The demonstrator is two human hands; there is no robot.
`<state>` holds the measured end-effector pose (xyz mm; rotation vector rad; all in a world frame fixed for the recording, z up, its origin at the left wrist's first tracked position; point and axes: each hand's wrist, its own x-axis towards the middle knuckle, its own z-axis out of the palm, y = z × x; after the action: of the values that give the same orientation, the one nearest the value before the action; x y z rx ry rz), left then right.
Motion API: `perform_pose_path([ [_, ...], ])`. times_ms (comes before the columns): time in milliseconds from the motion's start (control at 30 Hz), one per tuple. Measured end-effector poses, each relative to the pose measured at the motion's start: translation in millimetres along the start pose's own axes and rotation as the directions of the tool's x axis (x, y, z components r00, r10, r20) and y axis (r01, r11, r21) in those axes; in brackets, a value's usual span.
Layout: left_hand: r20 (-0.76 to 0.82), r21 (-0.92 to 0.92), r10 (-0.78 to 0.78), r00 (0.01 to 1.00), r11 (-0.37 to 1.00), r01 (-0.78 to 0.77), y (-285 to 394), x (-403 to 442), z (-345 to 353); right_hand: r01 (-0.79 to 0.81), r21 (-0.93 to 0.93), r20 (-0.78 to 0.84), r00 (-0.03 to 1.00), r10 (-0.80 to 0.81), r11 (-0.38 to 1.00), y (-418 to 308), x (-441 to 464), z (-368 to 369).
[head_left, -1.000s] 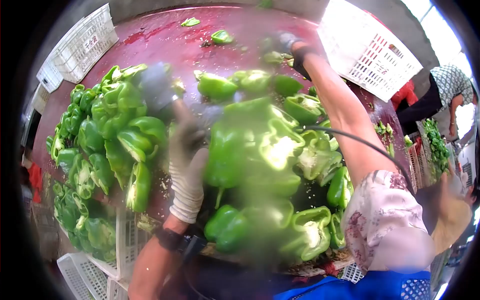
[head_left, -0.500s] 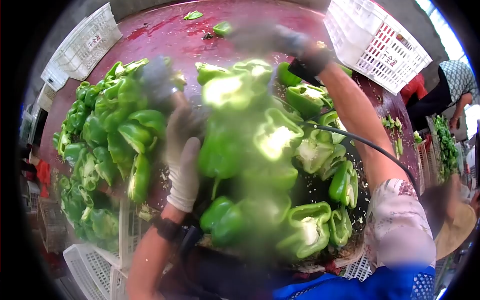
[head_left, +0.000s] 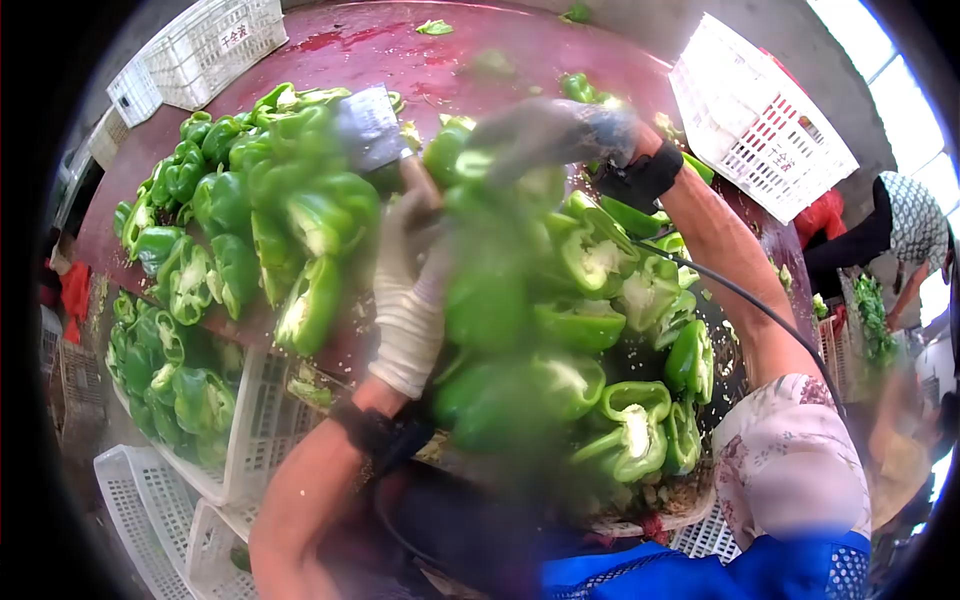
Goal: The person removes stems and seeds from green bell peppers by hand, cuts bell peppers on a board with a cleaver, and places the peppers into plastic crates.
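Observation:
My left hand [head_left: 410,265], in a white glove, is closed round the handle of a broad-bladed knife [head_left: 370,128]. Its blade points up and away, beside the left pile of green peppers [head_left: 225,205]. Gloved and blurred, my right hand [head_left: 565,132] reaches over the upper part of the pile of cut peppers [head_left: 590,255]; its fingers are smeared and what they hold, if anything, cannot be made out. Several halved peppers show pale seed cores. A smear blurs the middle of the view.
White crates stand at the upper left [head_left: 225,45] and upper right [head_left: 765,125] of the red table [head_left: 390,60]. A crate [head_left: 262,430] with peppers is at the lower left. A black cable [head_left: 735,290] crosses my right arm. People work at the right.
My right hand has come back from the far side toward the cut peppers. The view has shifted, and the knife blade now shows more clearly in my left hand.

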<state>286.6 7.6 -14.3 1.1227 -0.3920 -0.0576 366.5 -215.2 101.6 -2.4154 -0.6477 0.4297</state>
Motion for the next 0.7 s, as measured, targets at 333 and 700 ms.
perform_pose_path([
  [333,0.024,0.183,0.005,1.0,0.983,-0.01,0,-18,-5,-0.282,-0.308,-0.008,0.956,0.294,0.909,28,85,17],
  [700,-0.075,0.184,0.02,0.997,0.983,-0.006,-20,-6,-22,0.275,-0.274,-0.243,0.907,-0.343,0.921,75,9,-9],
])
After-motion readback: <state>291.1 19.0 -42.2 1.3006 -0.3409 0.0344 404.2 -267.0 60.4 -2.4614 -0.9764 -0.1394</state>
